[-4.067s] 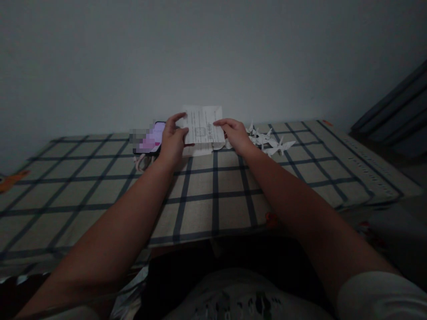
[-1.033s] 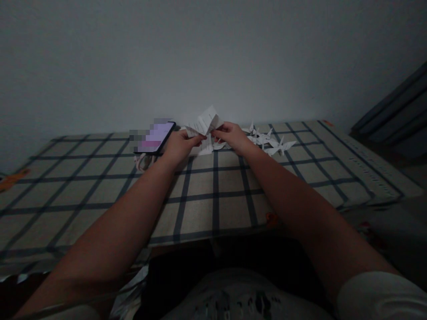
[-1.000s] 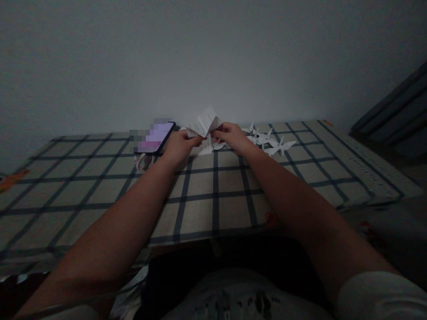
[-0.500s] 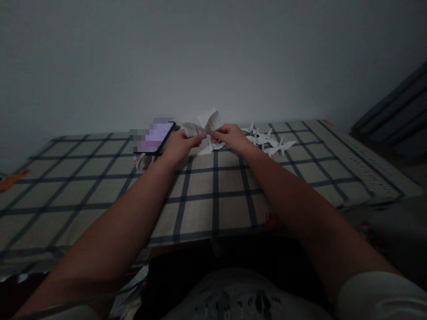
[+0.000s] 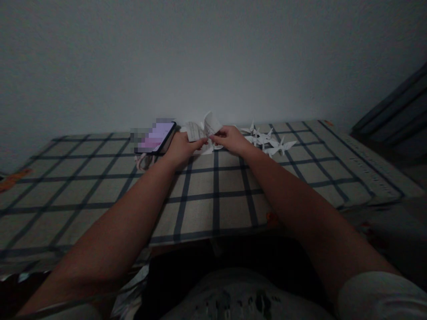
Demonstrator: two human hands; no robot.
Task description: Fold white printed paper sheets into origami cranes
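Observation:
Both my hands meet at the far middle of a checked cloth (image 5: 213, 195). My left hand (image 5: 183, 146) and my right hand (image 5: 231, 139) pinch one printed white paper sheet (image 5: 203, 129) between them, just above the cloth. The sheet is bent into curled flaps that stand up between my fingertips. More white paper (image 5: 207, 150) lies flat on the cloth under my hands.
A phone (image 5: 156, 137) with a lit screen lies left of my left hand, a pale cord (image 5: 142, 161) beside it. Several folded white paper cranes (image 5: 267, 140) sit right of my right hand. A grey wall stands close behind. The cloth ends at the near edge.
Four seconds ago the sheet stood flat and upright between my hands. Since then it has been folded and bent down, and my fingertips have drawn together over it.

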